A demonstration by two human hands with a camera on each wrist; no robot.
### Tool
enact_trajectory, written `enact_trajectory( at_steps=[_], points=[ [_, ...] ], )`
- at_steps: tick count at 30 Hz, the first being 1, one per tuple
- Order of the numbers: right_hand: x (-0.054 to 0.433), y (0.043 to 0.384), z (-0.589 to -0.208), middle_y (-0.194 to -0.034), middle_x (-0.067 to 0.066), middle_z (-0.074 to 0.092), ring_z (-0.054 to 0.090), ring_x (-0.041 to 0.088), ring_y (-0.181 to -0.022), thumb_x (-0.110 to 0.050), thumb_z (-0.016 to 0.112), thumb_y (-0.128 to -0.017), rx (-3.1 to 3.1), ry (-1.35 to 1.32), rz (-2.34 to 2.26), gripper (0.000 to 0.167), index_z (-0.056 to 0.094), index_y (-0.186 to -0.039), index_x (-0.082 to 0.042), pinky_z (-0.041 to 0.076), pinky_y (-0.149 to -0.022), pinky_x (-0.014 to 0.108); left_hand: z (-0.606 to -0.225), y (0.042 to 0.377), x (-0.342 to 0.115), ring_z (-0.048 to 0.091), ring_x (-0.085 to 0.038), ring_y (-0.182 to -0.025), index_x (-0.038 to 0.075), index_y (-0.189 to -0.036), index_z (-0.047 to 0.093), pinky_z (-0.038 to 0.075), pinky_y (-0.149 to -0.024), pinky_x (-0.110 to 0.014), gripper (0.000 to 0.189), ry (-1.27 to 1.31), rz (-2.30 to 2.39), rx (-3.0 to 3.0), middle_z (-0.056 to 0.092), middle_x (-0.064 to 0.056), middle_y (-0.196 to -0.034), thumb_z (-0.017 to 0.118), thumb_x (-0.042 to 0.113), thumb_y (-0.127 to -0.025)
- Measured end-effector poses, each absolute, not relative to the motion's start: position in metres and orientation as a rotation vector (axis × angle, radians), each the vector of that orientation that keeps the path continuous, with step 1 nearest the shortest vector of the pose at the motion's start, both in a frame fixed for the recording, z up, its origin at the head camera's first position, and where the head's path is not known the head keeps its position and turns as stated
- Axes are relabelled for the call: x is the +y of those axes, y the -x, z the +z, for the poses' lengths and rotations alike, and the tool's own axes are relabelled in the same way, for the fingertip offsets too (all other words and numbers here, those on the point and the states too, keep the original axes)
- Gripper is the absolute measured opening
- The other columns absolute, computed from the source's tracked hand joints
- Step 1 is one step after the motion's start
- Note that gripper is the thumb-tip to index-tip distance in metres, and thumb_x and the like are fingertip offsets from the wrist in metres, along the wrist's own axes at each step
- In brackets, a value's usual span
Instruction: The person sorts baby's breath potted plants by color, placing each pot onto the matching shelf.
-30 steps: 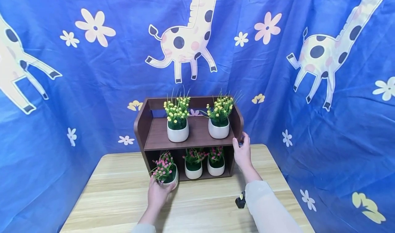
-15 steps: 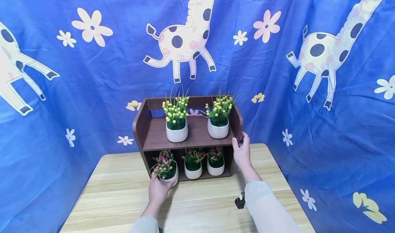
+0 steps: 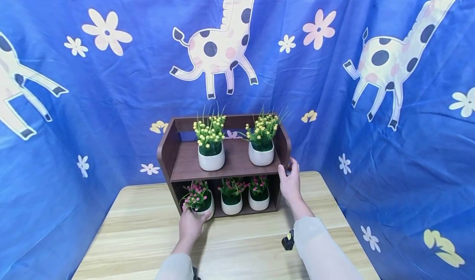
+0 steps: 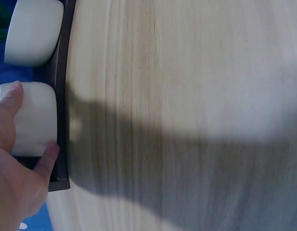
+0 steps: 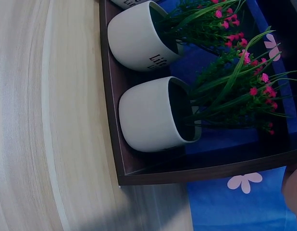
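My left hand grips a white pot of pink artificial flowers at the left end of the lower level of a dark brown two-tier shelf. In the left wrist view, thumb and a finger spread across the white pot, whose base overlaps the shelf's front edge. With thumb in front and fingers behind, my right hand holds the shelf's right side panel. Only part of the right hand shows at the panel's edge in the right wrist view.
Two more pink-flowered pots, a middle one and a right one, stand on the lower level. Yellow-flowered pots, left and right, occupy the upper level. A small black object appears beside the right sleeve. Blue curtains surround the wooden table.
My left hand has moved slightly forward, bringing the pink-flowered pot farther into the lower level and more upright. The right hand stays on the side panel. The head view has shifted a little.
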State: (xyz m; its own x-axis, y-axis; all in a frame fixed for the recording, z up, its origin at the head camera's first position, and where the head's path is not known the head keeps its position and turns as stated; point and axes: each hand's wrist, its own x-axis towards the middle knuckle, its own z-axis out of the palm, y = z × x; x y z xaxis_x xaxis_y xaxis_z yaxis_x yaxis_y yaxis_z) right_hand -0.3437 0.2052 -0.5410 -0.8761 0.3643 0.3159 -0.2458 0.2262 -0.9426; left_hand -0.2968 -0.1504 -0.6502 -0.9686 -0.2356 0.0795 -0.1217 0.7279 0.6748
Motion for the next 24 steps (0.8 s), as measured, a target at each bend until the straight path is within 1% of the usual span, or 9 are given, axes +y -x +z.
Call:
enact_trajectory(
  at_steps=[3, 4, 7, 10, 12, 14, 16, 19, 24],
  points=[
    [0.2050, 0.3433, -0.5407, -0.145, 0.023, 0.051, 0.054, 0.038, -0.134, -0.014, 0.061, -0.109, -2.028, 0.113, 1.696, 0.052, 0.043, -0.157, -0.003, 0.047, -0.111, 0.053, -0.6483, 0.2982, -0.1495, 0.052, -0.060, -0.142, -0.023, -0.129, 0.061, 0.045, -0.120, -0.064, 0.077, -0.287, -1.003, -2.803, 0.046, -0.042, -0.158, 0.084, 0.040, -0.093],
    [0.2049, 0.3431, -0.5404, -0.145, 0.023, 0.051, 0.054, 0.038, -0.134, -0.014, 0.061, -0.109, -2.028, 0.115, 1.697, 0.052, 0.043, -0.156, -0.003, 0.047, -0.111, 0.053, -0.6475, 0.2984, -0.1493, 0.053, -0.060, -0.140, -0.022, -0.120, 0.065, 0.047, -0.119, -0.064, 0.071, -0.284, -0.974, -2.812, 0.047, -0.043, -0.157, 0.084, 0.041, -0.094],
    [0.2043, 0.3420, -0.5393, -0.146, 0.024, 0.050, 0.054, 0.039, -0.134, -0.014, 0.062, -0.110, -2.020, 0.116, 1.714, 0.051, 0.043, -0.156, -0.003, 0.047, -0.112, 0.054, -0.6464, 0.2992, -0.1486, 0.062, -0.059, -0.130, -0.016, -0.100, 0.070, 0.053, -0.110, -0.063, 0.061, -0.278, -0.907, -2.828, 0.055, -0.042, -0.149, 0.084, 0.043, -0.093],
    [0.2039, 0.3407, -0.5380, -0.146, 0.024, 0.050, 0.053, 0.039, -0.133, -0.014, 0.061, -0.110, -2.010, 0.107, 1.732, 0.050, 0.043, -0.156, -0.004, 0.047, -0.113, 0.054, -0.6457, 0.2999, -0.1480, 0.068, -0.058, -0.118, -0.014, -0.096, 0.070, 0.058, -0.100, -0.062, 0.060, -0.272, -0.862, -2.832, 0.062, -0.040, -0.142, 0.084, 0.045, -0.093],
    [0.2037, 0.3398, -0.5371, -0.145, 0.024, 0.050, 0.053, 0.039, -0.133, -0.015, 0.061, -0.110, -2.006, 0.102, 1.735, 0.050, 0.044, -0.156, -0.004, 0.047, -0.113, 0.053, -0.6461, 0.3007, -0.1478, 0.070, -0.057, -0.113, -0.016, -0.105, 0.069, 0.059, -0.095, -0.062, 0.064, -0.284, -0.862, -2.831, 0.064, -0.039, -0.138, 0.084, 0.045, -0.093],
    [0.2036, 0.3393, -0.5366, -0.145, 0.024, 0.050, 0.054, 0.038, -0.133, -0.015, 0.061, -0.110, -2.006, 0.102, 1.732, 0.050, 0.044, -0.156, -0.004, 0.047, -0.112, 0.052, -0.6457, 0.3010, -0.1471, 0.070, -0.057, -0.111, -0.020, -0.120, 0.065, 0.060, -0.094, -0.063, 0.072, -0.296, -0.877, -2.825, 0.065, -0.039, -0.137, 0.085, 0.044, -0.092],
    [0.2034, 0.3395, -0.5363, -0.144, 0.023, 0.051, 0.054, 0.038, -0.132, -0.015, 0.061, -0.110, -2.007, 0.105, 1.727, 0.050, 0.044, -0.156, -0.005, 0.047, -0.110, 0.050, -0.6457, 0.3015, -0.1469, 0.070, -0.058, -0.111, -0.021, -0.129, 0.060, 0.060, -0.094, -0.063, 0.079, -0.305, -0.890, -2.823, 0.065, -0.039, -0.136, 0.085, 0.044, -0.092],
    [0.2033, 0.3404, -0.5367, -0.146, 0.023, 0.050, 0.054, 0.037, -0.133, -0.015, 0.060, -0.111, -2.005, 0.100, 1.736, 0.051, 0.043, -0.157, -0.004, 0.047, -0.112, 0.052, -0.6452, 0.3020, -0.1469, 0.070, -0.058, -0.113, -0.023, -0.132, 0.058, 0.060, -0.095, -0.063, 0.082, -0.309, -0.888, -2.828, 0.063, -0.040, -0.140, 0.084, 0.044, -0.093],
    [0.2035, 0.3403, -0.5372, -0.146, 0.024, 0.049, 0.053, 0.039, -0.133, -0.014, 0.060, -0.110, -2.007, 0.097, 1.734, 0.051, 0.043, -0.157, -0.003, 0.046, -0.113, 0.054, -0.6450, 0.3031, -0.1459, 0.069, -0.059, -0.114, -0.023, -0.126, 0.063, 0.059, -0.096, -0.063, 0.078, -0.301, -0.864, -2.867, 0.060, -0.041, -0.144, 0.081, 0.046, -0.095]
  ],
)
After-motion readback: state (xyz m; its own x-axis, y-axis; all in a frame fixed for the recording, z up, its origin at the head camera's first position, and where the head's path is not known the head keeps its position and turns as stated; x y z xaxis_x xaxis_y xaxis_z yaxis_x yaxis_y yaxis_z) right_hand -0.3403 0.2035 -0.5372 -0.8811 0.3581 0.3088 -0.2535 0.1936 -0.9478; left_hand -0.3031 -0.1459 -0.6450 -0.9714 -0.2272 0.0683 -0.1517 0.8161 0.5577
